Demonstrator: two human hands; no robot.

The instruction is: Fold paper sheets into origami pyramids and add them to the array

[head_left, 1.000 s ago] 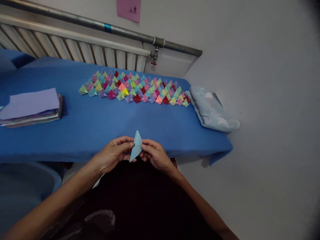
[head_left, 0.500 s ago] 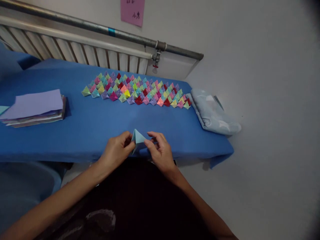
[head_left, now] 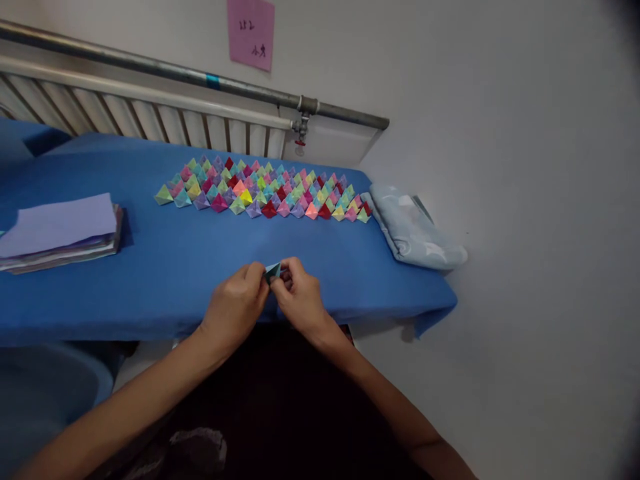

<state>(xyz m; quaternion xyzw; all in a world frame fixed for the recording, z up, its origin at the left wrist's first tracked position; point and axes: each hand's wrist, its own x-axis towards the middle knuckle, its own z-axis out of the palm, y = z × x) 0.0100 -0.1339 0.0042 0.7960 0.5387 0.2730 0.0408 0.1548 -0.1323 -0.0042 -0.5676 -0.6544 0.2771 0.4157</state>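
Observation:
A small light-blue piece of folded paper (head_left: 273,271) is held above the front edge of the blue-covered table (head_left: 165,280). My left hand (head_left: 239,297) pinches its left side, fingers closed. On its other side, the thumb and fingers of my right hand (head_left: 299,293) are pressed onto the paper. Much of the paper is hidden behind my fingers. Beyond my hands stand several rows of small folded paper pieces (head_left: 269,209) in many colours, close together.
A stack of paper (head_left: 65,223) with a purple sheet on top lies at the left. At the right end is a folded pale-blue cloth (head_left: 415,230). Behind the table run a radiator (head_left: 150,120) and a metal pipe (head_left: 165,70). A blue chair (head_left: 55,380) stands at lower left.
My right hand has moved left and closed in on the paper, which now shows less between my fingers and is turned differently. The camera view has shifted slightly.

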